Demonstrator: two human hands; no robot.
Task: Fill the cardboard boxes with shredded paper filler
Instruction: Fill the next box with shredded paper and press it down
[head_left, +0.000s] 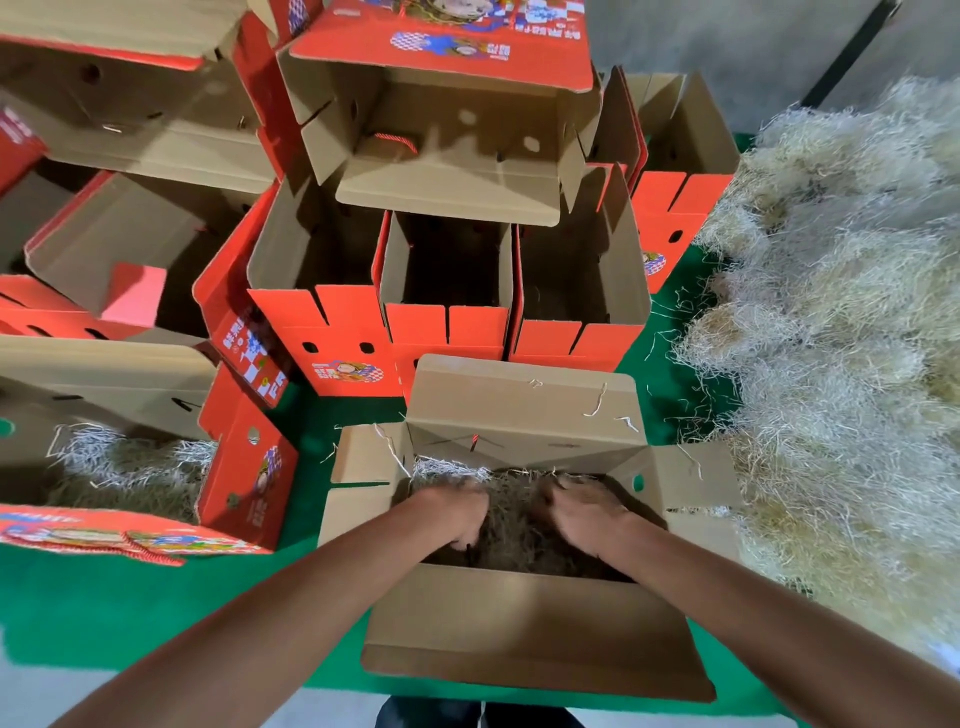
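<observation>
Press the shredded paper (511, 525) flat and even into the corners of the open box (524, 618) at the table's (130, 603) near edge, left hand (457, 512) and right hand (584, 512) side by side, apart, fingers buried, grip unclear.

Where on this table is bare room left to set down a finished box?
Bare green cloth lies left of the open box, below the filled box. Crowded: stacked empty boxes behind, shredded paper pile along the right.
</observation>
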